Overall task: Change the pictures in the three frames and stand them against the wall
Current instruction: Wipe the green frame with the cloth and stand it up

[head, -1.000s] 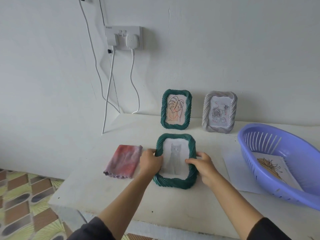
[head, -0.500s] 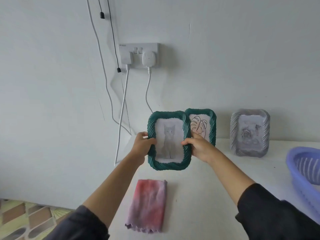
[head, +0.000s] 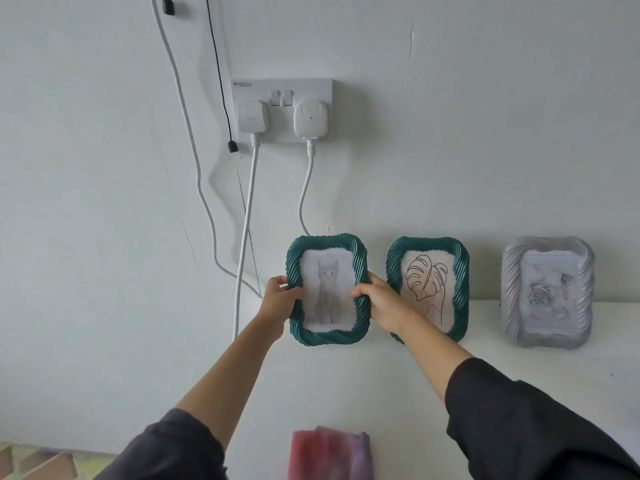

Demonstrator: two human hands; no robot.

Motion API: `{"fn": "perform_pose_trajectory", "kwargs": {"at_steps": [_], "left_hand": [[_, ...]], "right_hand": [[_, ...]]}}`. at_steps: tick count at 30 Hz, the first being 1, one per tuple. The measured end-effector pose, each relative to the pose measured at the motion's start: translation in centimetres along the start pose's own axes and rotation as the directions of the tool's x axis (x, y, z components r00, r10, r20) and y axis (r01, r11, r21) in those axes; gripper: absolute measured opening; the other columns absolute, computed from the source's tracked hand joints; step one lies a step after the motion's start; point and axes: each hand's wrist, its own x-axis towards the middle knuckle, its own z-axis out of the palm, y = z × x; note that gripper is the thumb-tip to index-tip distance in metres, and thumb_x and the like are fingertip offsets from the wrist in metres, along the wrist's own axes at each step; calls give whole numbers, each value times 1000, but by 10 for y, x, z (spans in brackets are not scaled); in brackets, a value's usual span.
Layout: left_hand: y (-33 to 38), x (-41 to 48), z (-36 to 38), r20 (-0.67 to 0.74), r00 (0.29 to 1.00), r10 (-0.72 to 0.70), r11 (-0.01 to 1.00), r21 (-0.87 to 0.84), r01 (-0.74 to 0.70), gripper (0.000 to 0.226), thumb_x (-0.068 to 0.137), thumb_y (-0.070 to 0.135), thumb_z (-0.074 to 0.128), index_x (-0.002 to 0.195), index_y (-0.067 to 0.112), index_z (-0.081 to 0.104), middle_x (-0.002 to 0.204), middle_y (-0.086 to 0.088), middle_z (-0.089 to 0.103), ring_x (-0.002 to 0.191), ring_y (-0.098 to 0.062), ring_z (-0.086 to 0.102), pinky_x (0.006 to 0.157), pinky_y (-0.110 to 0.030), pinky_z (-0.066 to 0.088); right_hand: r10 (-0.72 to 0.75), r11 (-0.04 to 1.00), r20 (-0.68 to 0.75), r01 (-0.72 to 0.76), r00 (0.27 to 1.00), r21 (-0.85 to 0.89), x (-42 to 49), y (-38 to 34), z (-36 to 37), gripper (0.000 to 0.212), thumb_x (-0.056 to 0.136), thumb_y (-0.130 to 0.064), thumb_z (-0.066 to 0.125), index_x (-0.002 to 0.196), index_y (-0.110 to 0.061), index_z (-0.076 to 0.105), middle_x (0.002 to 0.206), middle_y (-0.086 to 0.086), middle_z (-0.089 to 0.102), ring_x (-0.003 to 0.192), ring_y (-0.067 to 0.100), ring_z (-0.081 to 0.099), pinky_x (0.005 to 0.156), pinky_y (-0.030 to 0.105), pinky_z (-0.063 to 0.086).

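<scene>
Since 0.5 s ago the cat frame (head: 327,289) has moved off the front of the leaf frame (head: 429,289), which it partly covered, and now sits lower, just to that frame's left. I see the cat frame upright, dark green with a twisted rim, its bottom edge at the white table (head: 346,393) close to the wall (head: 485,150); I cannot tell whether its back touches the wall. Both hands hold it: the left hand (head: 278,301) grips its left edge and the right hand (head: 379,303) grips its right edge, each thumb curled over the front rim. The leaf frame, also green, and a grey frame (head: 547,292) with a rose picture, further right and apart, stand against the wall. Above the cat frame a double socket (head: 282,114) carries 2 white plugs (head: 252,116), their cables (head: 246,237) hanging down. A pink and purple cloth (head: 329,455) lies on the table at the bottom of the view
</scene>
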Motion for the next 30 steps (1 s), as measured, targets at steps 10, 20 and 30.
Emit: {"fn": "perform_pose_trajectory", "kwargs": {"at_steps": [10, 20, 30], "left_hand": [[-17, 12, -5, -14, 999, 38, 999, 15, -38, 36, 82, 1, 55, 113, 13, 40, 87, -3, 61, 73, -17, 58, 60, -26, 49], [-37, -6, -17, -3, 998, 66, 992, 108, -65, 37, 85, -6, 54, 119, 5, 47, 87, -4, 63, 77, -17, 62, 63, -25, 51], [-34, -13, -11, -59, 997, 53, 990, 132, -45, 44, 85, -3, 54, 127, 7, 44, 121, -17, 60, 93, -25, 58, 76, -30, 52]], "right_hand": [[-21, 984, -46, 13, 999, -176, 9, 21, 0, 20, 79, 0, 58, 79, -19, 51, 71, 0, 51, 68, 14, 48, 64, 27, 37], [-85, 935, -14, 75, 996, -347, -8, 38, -12, 35, 81, 2, 64, 109, -15, 52, 93, 5, 65, 80, 15, 62, 61, 19, 54], [-17, 896, -3, 14, 1000, -443, -16, 37, -11, 51, 81, -4, 65, 126, -11, 42, 115, 16, 64, 93, 19, 58, 81, 32, 47]]}}
